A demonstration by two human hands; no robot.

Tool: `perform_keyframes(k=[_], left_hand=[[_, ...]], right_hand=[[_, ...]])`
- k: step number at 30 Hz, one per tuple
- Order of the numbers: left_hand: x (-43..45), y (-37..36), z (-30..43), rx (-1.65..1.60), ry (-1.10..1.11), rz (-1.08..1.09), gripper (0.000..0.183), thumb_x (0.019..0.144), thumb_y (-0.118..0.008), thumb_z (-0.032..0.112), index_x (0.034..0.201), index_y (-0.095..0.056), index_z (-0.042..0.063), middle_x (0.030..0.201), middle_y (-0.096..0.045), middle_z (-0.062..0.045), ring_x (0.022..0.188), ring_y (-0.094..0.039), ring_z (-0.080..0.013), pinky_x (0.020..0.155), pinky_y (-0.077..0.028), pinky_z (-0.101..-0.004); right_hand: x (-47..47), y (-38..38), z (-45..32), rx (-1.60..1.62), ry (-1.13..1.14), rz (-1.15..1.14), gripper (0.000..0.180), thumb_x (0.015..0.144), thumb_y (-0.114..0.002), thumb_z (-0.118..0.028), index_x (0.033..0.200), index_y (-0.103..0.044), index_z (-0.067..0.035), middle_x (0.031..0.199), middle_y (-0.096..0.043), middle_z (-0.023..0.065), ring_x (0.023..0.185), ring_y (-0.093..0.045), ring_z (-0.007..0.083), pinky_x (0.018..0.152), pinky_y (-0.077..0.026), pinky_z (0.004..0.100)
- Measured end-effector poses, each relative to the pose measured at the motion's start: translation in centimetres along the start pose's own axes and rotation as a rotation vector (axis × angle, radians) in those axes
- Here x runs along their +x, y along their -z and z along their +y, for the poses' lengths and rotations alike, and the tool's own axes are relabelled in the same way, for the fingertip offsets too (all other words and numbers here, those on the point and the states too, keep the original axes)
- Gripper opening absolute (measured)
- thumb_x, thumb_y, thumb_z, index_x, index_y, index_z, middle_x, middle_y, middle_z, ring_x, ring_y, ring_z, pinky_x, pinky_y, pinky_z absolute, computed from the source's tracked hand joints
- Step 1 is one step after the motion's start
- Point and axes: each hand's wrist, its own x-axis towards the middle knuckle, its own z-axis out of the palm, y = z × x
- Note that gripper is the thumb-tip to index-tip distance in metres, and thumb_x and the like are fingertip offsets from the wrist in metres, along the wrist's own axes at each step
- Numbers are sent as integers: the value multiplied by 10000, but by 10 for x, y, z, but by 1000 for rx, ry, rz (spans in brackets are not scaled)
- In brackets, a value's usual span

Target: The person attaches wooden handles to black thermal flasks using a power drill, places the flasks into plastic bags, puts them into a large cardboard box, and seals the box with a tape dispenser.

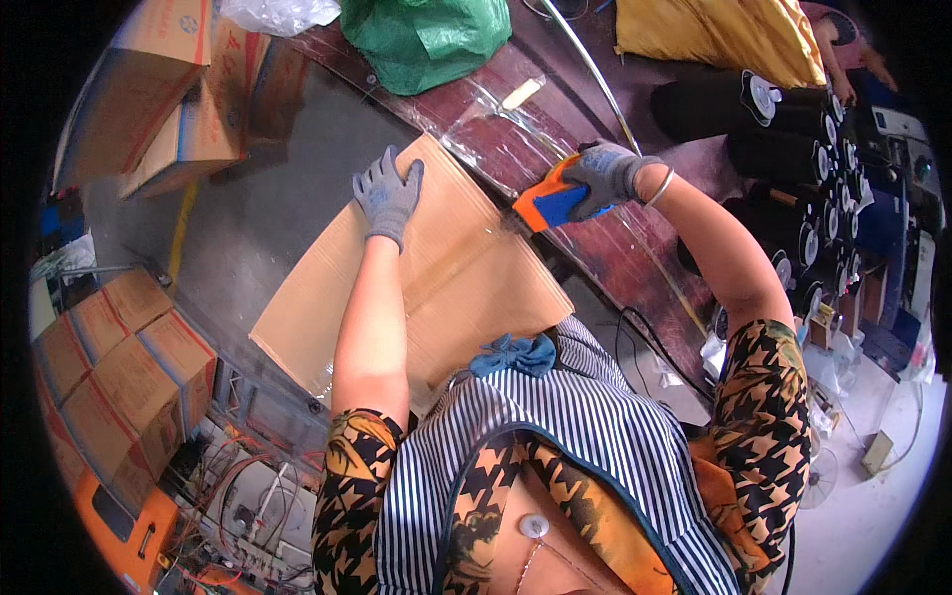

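Observation:
A cardboard box (476, 275) lies before me with a strip of brown tape along the middle of its upper face. My left hand (388, 192), in a grey knit glove, rests on the far left part of the box with its fingers apart. In my right hand (602, 178), gloved the same way, is an orange and blue tape dispenser (550, 204), held beside the box's right edge, over the dark red table. Whether the dispenser touches the box I cannot tell.
The dark red table (632, 260) runs diagonally on the right, bearing a green plastic bag (428, 37) and a yellow cloth bag (714, 37). Printed cartons (141, 364) are stacked at the left, others (171, 89) at the upper left. Black rolls (706, 108) stand right; another person's arm (837, 67) shows beyond.

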Motion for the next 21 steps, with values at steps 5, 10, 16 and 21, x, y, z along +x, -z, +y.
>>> perform_keyframes(k=[5,10,16,21], left_hand=[[-4,-4,0,55,-30,83,739,897,-563,618,1465,-467,155,1330,-588,-155,1268,-516,-321,1159,-233,-570],[-13,3,8,67,-113,174,736,893,-589,563,1483,-444,148,1406,-522,-155,1305,-464,-347,1159,-220,-598],[-48,22,55,71,-596,-10,755,939,-560,504,1553,-337,126,1584,-334,-167,1468,-280,-384,1210,-153,-555],[-54,20,82,33,-814,-372,873,847,-687,438,1557,-299,109,1426,-491,-111,1414,-371,-290,1233,-128,-538]], right_hand=[[16,10,-8,0,-64,-116,683,741,-705,-644,1172,-692,-115,1054,-729,158,1004,-687,355,909,-513,442],[27,12,-46,-73,-147,-120,583,741,-690,-632,1004,-758,-117,968,-747,135,918,-712,350,820,-546,455],[29,10,-75,-64,-217,-127,406,756,-693,-503,954,-781,-160,920,-752,103,870,-725,292,788,-545,434],[27,0,-59,9,-245,-83,506,727,-719,-575,982,-765,-141,919,-748,124,875,-718,313,868,-507,435]])
